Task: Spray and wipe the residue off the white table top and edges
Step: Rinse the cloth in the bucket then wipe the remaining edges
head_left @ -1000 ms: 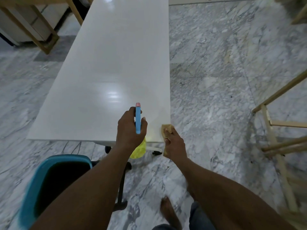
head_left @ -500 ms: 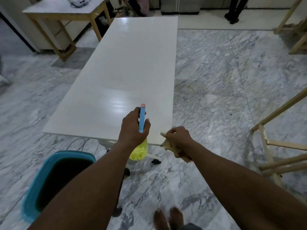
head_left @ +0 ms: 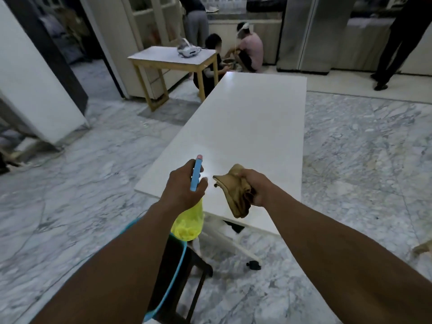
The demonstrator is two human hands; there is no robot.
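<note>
Above the near end of the counter (head_left: 245,127): left hand (head_left: 184,185), fingers curled round a spray bottle (head_left: 189,222) (blue head, yellow body), nozzle pointing ahead over the white top, probably ready to spray. Just right of it: right hand (head_left: 257,186) clutching a bunched tan cloth (head_left: 236,195), clear of the surface, apparently kept ready for wiping.

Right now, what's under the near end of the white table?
A white base leg slants to a black caster on the marble floor. The table top hides the rest; the spray bottle in the left hand blocks more.
</note>
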